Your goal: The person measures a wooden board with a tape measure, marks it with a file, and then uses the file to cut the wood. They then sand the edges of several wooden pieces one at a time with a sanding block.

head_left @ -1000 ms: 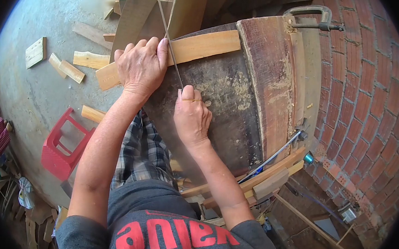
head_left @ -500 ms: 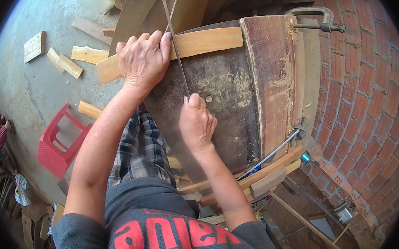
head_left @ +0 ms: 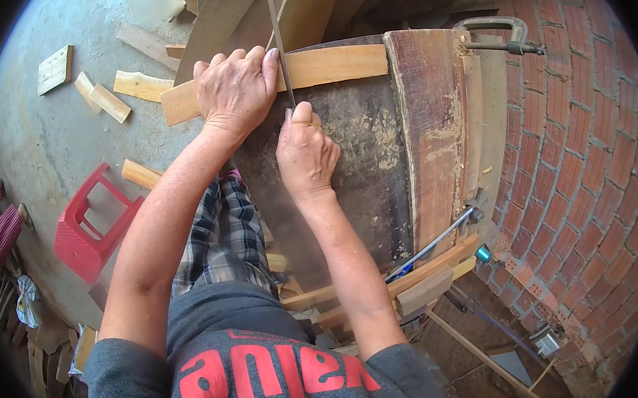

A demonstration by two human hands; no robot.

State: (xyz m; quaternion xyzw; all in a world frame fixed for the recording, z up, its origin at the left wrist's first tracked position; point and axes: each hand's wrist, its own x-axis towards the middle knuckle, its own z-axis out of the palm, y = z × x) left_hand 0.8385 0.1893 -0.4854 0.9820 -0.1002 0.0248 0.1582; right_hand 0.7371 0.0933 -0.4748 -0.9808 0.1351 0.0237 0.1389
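Note:
A long pale wooden strip (head_left: 335, 65) lies across the far edge of the dark, worn workbench (head_left: 354, 167). My left hand (head_left: 237, 90) is wrapped over this strip and grips it, its thumb beside a thin metal saw blade or file (head_left: 278, 32). The end of that long tool is in my closed right hand (head_left: 307, 149), just below the strip. The tool crosses the strip and points away from me. Its handle is hidden in my fist.
A metal clamp (head_left: 507, 36) holds boards at the bench's far right corner. Wood boards (head_left: 218, 28) lean beyond the bench. A red plastic stool (head_left: 91, 222) and wood offcuts (head_left: 110, 103) lie on the floor at left. A brick wall (head_left: 567, 145) stands at right.
My right hand has moved forward, closer to the strip, pushing the tool farther across it. My left hand still grips the strip and appears slightly farther right.

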